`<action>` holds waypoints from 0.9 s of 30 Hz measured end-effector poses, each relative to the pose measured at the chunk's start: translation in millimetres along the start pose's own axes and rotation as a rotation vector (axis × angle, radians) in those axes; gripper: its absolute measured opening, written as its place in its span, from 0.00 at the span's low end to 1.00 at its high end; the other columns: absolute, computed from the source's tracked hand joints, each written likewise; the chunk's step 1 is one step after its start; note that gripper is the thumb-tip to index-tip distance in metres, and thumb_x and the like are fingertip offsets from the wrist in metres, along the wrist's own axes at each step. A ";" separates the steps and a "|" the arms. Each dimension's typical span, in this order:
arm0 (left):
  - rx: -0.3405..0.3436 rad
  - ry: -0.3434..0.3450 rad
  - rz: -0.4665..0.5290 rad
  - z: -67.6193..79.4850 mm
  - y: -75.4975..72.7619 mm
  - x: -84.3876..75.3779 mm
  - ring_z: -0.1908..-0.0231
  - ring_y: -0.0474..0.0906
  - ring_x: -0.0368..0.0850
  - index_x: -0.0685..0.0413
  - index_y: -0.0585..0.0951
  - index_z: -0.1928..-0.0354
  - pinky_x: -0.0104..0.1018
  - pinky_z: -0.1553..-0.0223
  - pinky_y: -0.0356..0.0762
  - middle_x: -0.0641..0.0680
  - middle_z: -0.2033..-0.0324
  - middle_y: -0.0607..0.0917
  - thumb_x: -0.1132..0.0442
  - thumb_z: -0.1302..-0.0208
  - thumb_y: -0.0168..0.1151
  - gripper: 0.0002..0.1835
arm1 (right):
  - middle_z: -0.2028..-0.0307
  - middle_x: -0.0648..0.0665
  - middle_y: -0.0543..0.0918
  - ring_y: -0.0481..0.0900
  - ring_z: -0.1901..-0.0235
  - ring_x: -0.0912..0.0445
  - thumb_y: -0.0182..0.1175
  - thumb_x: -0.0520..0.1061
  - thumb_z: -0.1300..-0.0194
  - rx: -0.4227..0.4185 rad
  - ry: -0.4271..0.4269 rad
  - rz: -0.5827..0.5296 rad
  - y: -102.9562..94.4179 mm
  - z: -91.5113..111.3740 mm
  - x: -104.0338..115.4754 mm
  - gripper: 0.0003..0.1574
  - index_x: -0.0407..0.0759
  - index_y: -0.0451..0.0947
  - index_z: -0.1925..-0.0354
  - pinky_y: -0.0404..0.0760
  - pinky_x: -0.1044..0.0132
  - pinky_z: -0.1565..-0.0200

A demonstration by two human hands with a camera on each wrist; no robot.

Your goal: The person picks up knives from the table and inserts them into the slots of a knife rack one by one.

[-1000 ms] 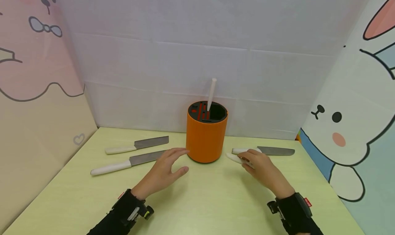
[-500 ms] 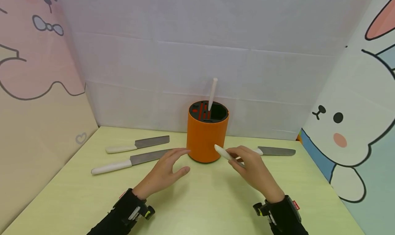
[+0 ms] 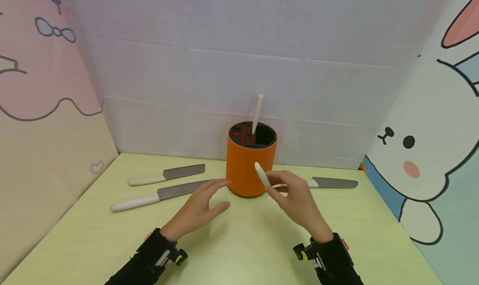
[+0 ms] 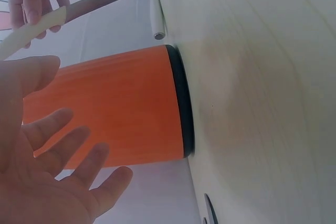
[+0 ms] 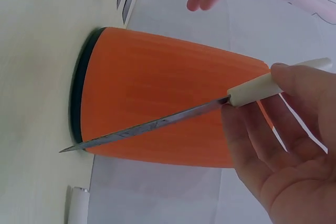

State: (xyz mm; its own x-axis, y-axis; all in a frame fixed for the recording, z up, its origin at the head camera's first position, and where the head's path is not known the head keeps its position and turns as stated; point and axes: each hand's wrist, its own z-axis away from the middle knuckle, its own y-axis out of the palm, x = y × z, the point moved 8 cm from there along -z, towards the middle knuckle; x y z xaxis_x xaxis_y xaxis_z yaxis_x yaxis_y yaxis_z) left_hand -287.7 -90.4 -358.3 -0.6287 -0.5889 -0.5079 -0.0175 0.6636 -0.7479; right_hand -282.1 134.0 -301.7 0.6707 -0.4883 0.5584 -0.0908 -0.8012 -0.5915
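My right hand (image 3: 295,200) pinches the white handle of a knife (image 5: 257,88) between thumb and fingers, in the air before the holder. In the right wrist view its narrow pointed blade slants down toward the table. A round orange knife holder (image 3: 248,168) stands upright at the back; a white handle (image 3: 257,114) sticks up from its black slotted top. My left hand (image 3: 198,212) hovers at the holder's left front with fingers spread and nothing in them. Whether its fingertips touch the holder I cannot tell.
Two white-handled knives, one behind (image 3: 183,172) and one in front (image 3: 138,202), lie on the left of the table (image 3: 239,243). Another knife (image 3: 334,183) lies at right, its handle partly behind my right hand. A pale cloth wall (image 3: 179,77) rises behind the holder.
My right hand has lifted the knife off the table and brought it left toward the holder, its handle tilting upward. The left hand has stayed in place.
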 end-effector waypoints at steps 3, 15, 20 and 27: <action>-0.001 0.001 0.001 0.1 -0.9 -0.2 0.36 0.59 0.39 0.44 0.68 0.33 0.50 0.41 0.67 0.45 0.36 0.67 0.46 0.34 0.60 0.30 | 0.57 0.57 0.79 0.78 0.59 0.63 0.67 0.39 0.40 -0.019 0.016 -0.032 3.6 -4.3 4.4 0.23 0.55 0.77 0.48 0.82 0.68 0.61; 0.000 0.005 -0.014 -2.1 -1.1 -0.7 0.37 0.60 0.39 0.41 0.67 0.33 0.50 0.41 0.67 0.42 0.37 0.67 0.46 0.34 0.60 0.29 | 0.59 0.56 0.81 0.80 0.59 0.60 0.67 0.42 0.40 -0.046 0.133 -0.161 11.3 -9.6 7.8 0.21 0.57 0.77 0.49 0.82 0.67 0.60; 0.000 0.010 -0.018 -2.2 -1.1 -1.4 0.37 0.60 0.39 0.45 0.68 0.33 0.50 0.41 0.67 0.41 0.37 0.67 0.46 0.34 0.60 0.30 | 0.60 0.55 0.81 0.79 0.59 0.59 0.66 0.42 0.39 -0.044 0.183 -0.188 12.8 -11.8 8.4 0.20 0.57 0.76 0.50 0.82 0.67 0.58; -0.001 0.008 -0.017 -2.3 -1.5 -2.4 0.38 0.60 0.39 0.39 0.67 0.33 0.49 0.41 0.67 0.43 0.37 0.68 0.47 0.34 0.61 0.29 | 0.59 0.46 0.81 0.80 0.59 0.53 0.65 0.36 0.39 -0.061 0.221 -0.251 5.0 -12.0 33.2 0.18 0.44 0.76 0.50 0.82 0.58 0.56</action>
State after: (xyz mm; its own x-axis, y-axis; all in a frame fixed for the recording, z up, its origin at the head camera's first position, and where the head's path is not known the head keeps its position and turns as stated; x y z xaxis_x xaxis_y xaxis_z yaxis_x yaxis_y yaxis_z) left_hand -288.0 -88.9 -355.0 -0.6348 -0.5963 -0.4914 -0.0290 0.6539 -0.7560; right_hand -269.2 109.6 -279.1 0.5026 -0.3307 0.7988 0.0091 -0.9219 -0.3874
